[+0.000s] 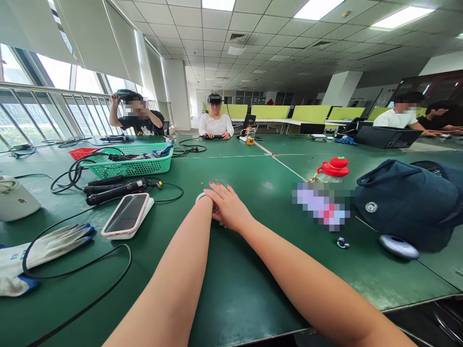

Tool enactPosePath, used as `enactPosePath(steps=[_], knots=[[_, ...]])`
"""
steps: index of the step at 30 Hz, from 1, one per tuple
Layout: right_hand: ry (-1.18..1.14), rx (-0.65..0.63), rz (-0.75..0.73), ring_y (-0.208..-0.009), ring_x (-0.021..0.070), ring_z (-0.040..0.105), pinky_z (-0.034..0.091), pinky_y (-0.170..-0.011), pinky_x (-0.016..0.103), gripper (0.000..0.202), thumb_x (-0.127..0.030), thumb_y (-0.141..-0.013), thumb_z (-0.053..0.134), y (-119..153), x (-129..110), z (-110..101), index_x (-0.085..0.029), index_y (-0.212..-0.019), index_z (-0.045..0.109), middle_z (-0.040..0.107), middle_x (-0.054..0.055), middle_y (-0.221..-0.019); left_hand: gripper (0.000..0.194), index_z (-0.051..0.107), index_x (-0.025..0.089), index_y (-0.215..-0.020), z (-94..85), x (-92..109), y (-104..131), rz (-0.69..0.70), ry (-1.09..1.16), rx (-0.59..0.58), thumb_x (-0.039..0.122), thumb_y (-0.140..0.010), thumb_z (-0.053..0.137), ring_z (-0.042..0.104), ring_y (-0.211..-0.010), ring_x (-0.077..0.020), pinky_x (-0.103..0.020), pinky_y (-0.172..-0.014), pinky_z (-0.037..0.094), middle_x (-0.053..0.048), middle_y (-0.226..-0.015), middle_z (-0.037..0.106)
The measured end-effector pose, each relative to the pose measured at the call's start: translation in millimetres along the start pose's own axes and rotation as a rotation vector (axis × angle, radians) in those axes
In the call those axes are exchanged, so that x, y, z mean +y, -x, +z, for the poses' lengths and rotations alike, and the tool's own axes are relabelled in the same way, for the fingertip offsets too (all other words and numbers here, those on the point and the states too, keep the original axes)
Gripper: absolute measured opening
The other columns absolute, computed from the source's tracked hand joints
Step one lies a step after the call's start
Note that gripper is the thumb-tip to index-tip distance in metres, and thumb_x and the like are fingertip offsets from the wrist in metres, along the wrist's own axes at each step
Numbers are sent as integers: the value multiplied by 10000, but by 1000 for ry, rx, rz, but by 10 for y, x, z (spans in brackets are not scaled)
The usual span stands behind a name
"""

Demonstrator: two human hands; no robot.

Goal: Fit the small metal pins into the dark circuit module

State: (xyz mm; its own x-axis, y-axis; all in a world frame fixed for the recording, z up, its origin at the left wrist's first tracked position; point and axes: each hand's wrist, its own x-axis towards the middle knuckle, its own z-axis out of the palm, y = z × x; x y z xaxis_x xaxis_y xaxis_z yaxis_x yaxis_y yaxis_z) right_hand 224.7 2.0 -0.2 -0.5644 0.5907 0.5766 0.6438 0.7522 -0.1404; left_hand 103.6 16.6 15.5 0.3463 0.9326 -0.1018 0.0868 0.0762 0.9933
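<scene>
My right hand (231, 207) lies across my left hand (207, 203) near the middle of the green table (249, 299). Its fingers are stretched out, close together, over the left wrist and the back of the left hand. The left hand's fingers are mostly hidden beneath the right palm. A pale, rounded thing (199, 196) shows just past my left wrist; its kind is hard to make out. Left of my arms rests a pink-edged phone (126, 214) on a white block, apart from both hands.
At left are a work glove (54, 248), black cables, black rod-like devices (117, 190) and a green basket (130, 166). At right stand a red-lidded bottle (331, 169), a dark blue bag (405, 202) and a white oval case (399, 246). Several people (216, 124) sit around the table.
</scene>
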Motion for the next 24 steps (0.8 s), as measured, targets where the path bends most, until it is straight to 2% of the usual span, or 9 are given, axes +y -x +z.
enactPosePath(steps=[3,4,6,9,13,20,24], knots=[[-75,-6,-93,-1360,277,177,153,-1080,536,705,-123,-749,535,46,-158,-69,-167,-1396,258,197,124,-1486,790,59,366,-1434,-18,-43,40,-6,-37,9,128,-795,458,68,-1389,-264,-448,-1118,163,53,-1506,149],[-105,-9,-148,-1363,274,161,152,-1081,530,712,-129,-739,545,55,-239,-98,-167,-1392,264,185,125,-1489,842,-49,353,-1431,-37,-70,79,-20,-55,19,163,-787,460,-51,-1391,-270,-474,-1134,80,85,-1515,80],[-156,-8,-286,-1350,252,182,163,-1090,485,715,-176,-724,581,63,-398,-148,-162,-1377,291,272,116,-1456,850,-166,314,-1408,-79,-138,187,-65,-89,44,283,-806,434,-187,-1363,-290,-518,-1128,-22,100,-1518,10],[-136,-51,-465,-1311,238,236,181,-1077,481,616,-201,-769,554,52,-540,-181,-208,-1349,346,409,83,-1373,758,-229,327,-1379,-118,-235,347,-158,-150,72,425,-852,307,-167,-1363,-326,-576,-1111,-2,92,-1516,51],[-121,-27,-528,-1216,217,350,229,-1053,468,421,-257,-845,483,27,-551,-141,-228,-1263,452,506,80,-1255,700,-203,324,-1392,-110,-260,377,-206,-157,37,445,-865,242,-2,-1370,-382,-632,-1084,95,47,-1492,189],[-147,48,-495,-1128,193,429,270,-1041,436,286,-234,-841,485,18,-496,-93,-198,-1120,536,565,96,-1129,646,123,283,-1441,-65,-164,-22,-218,-110,-64,366,-831,317,239,-1305,-432,-609,-1081,210,-19,-1390,402],[-112,6,-530,-1152,211,399,271,-1040,449,373,-231,-843,467,33,-564,-189,-193,-1214,490,529,98,-1201,586,229,336,-1416,-43,-110,-273,-325,-168,-66,358,-839,327,312,-1285,-393,-575,-1028,314,5,-1347,457]])
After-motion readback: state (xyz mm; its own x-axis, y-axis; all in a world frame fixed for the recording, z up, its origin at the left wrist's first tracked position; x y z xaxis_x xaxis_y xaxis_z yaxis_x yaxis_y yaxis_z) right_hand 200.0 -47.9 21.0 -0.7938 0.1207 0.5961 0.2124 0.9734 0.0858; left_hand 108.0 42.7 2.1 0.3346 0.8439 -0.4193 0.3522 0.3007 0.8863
